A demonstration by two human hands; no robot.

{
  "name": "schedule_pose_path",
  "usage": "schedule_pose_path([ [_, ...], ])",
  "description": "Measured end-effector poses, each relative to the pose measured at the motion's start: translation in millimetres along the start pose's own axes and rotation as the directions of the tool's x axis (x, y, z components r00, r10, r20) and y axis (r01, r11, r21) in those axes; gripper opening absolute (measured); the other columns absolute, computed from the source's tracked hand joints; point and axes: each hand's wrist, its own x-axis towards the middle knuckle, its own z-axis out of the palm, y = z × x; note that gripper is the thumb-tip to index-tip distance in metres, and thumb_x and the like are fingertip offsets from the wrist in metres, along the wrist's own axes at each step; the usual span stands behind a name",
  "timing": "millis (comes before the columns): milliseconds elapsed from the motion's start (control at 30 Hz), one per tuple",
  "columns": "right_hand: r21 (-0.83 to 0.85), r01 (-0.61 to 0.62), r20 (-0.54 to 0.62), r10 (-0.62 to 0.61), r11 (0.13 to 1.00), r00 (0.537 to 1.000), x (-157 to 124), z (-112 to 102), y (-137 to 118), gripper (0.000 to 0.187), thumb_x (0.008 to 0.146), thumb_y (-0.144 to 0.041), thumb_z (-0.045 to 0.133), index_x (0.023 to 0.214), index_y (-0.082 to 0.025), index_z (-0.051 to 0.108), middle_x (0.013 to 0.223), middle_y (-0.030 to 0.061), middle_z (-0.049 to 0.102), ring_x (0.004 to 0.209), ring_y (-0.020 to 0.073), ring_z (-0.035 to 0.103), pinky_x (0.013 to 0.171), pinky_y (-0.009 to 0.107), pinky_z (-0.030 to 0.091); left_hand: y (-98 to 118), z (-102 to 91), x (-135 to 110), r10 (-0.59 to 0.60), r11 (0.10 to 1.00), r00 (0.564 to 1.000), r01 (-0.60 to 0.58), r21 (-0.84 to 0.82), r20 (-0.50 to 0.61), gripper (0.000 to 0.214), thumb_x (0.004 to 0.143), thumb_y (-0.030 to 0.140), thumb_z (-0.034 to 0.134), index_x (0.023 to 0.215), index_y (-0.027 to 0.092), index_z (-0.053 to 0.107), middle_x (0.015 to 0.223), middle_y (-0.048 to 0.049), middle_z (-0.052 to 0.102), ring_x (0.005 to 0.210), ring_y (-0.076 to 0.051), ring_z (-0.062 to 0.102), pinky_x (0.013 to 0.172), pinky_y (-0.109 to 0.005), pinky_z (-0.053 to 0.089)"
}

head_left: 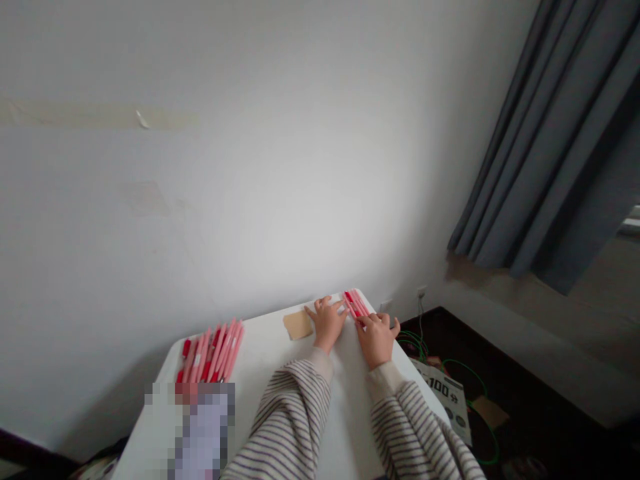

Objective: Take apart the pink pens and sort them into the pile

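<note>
Right hand (377, 339) covers the near ends of pink pens (354, 303) at the table's (265, 343) far right corner, grip unclear.
Left hand (329, 323) spreads its fingers beside tan card (298, 326); larger pen bundle (213, 352) lies left.

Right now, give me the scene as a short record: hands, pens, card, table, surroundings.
left hand: spread, between card and right pens
right hand: at near end of right pens; grip unclear
right pens: pink and red, far right corner of table
left pens: larger group, pink and red
card: tan, flat
table: white, by wall
curtain: grey, right
</note>
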Motion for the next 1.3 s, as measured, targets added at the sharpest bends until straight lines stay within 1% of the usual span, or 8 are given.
schedule_pose_path([
  [200,-0.001,-0.008,0.008,0.008,1.0,1.0,-1,-1,1,0.022,0.09,-0.029,0.052,0.085,-0.027,0.072,0.09,0.0039,0.07,0.102,0.025,0.047,0.101,0.049,0.017,-1,1.0,0,0.008,0.998,0.998,-0.012,-0.058,-0.066,0.029,0.081,0.047,0.06,0.109,0.041,0.067,0.128,-0.0016,0.058,0.121,-0.03,0.041,0.109,-0.07,0.013],
  [400,0.001,-0.011,-0.011,0.011,1.0,1.0,-1,-2,3,0.02,0.089,-0.029,0.053,0.085,-0.026,0.073,0.09,0.0042,0.07,0.1,0.0253,0.048,0.101,0.05,0.017,-4,-3.3,-1,0.019,0.996,0.99,-0.031,-0.083,-0.142,0.027,0.083,0.038,0.059,0.108,0.036,0.069,0.123,-0.0024,0.062,0.117,-0.025,0.047,0.111,-0.059,0.021],
  [567,0.045,0.028,0.013,-0.028,0.999,1.0,0,-1,-1,0.018,0.087,-0.025,0.055,0.091,-0.026,0.073,0.095,0.0048,0.07,0.101,0.0255,0.048,0.095,0.044,0.024,-13,-14.5,-11,0.032,0.998,0.981,-0.041,-0.044,-0.191,0.026,0.084,0.034,0.057,0.108,0.03,0.069,0.12,-0.0044,0.063,0.116,-0.023,0.049,0.113,-0.054,0.02],
  [800,0.127,0.119,0.081,-0.13,0.985,0.988,0,5,-20,0.019,0.086,-0.02,0.056,0.091,-0.026,0.073,0.096,0.0052,0.071,0.103,0.0249,0.049,0.093,0.041,0.026,-29,-37.2,-31,-0.02,0.999,0.976,0.026,0.027,-0.215,0.023,0.084,0.032,0.057,0.103,0.028,0.07,0.119,-0.0057,0.064,0.113,-0.024,0.05,0.109,-0.053,0.025],
  [933,0.149,0.167,0.145,-0.189,0.975,0.971,1,8,-32,0.021,0.085,-0.018,0.056,0.093,-0.026,0.074,0.094,0.0049,0.071,0.102,0.0243,0.05,0.091,0.038,0.028,-42,-51.5,-43,-0.036,0.996,0.975,0.053,0.07,-0.221,0.025,0.085,0.029,0.055,0.105,0.026,0.068,0.119,-0.0071,0.064,0.114,-0.024,0.051,0.108,-0.052,0.027],
  [1033,0.146,0.204,0.179,-0.229,0.968,0.957,4,8,-43,0.02,0.085,-0.02,0.057,0.095,-0.026,0.073,0.095,0.0046,0.071,0.103,0.0253,0.05,0.088,0.038,0.029,-54,-60.2,-51,-0.026,0.993,0.973,0.05,0.103,-0.23,0.024,0.086,0.027,0.052,0.104,0.026,0.068,0.121,-0.0058,0.064,0.117,-0.024,0.05,0.11,-0.05,0.027],
  [1167,0.148,0.234,0.221,-0.263,0.961,0.939,8,7,-60,0.019,0.085,-0.022,0.058,0.096,-0.027,0.073,0.097,0.004,0.07,0.103,0.0253,0.049,0.088,0.038,0.03,-70,-68.1,-62,-0.09,0.984,0.962,0.125,0.123,-0.256,0.027,0.087,0.024,0.048,0.107,0.022,0.067,0.123,-0.0079,0.064,0.119,-0.024,0.051,0.109,-0.049,0.029],
  [1300,0.187,0.282,0.252,-0.324,0.941,0.912,2,14,-74,0.019,0.086,-0.023,0.058,0.099,-0.027,0.071,0.1,0.0044,0.068,0.103,0.0235,0.049,0.089,0.037,0.032,-80,-74.4,-75,-0.143,0.972,0.956,0.185,0.146,-0.257,0.03,0.088,0.025,0.046,0.109,0.019,0.066,0.121,-0.0102,0.064,0.115,-0.024,0.053,0.103,-0.044,0.036],
])
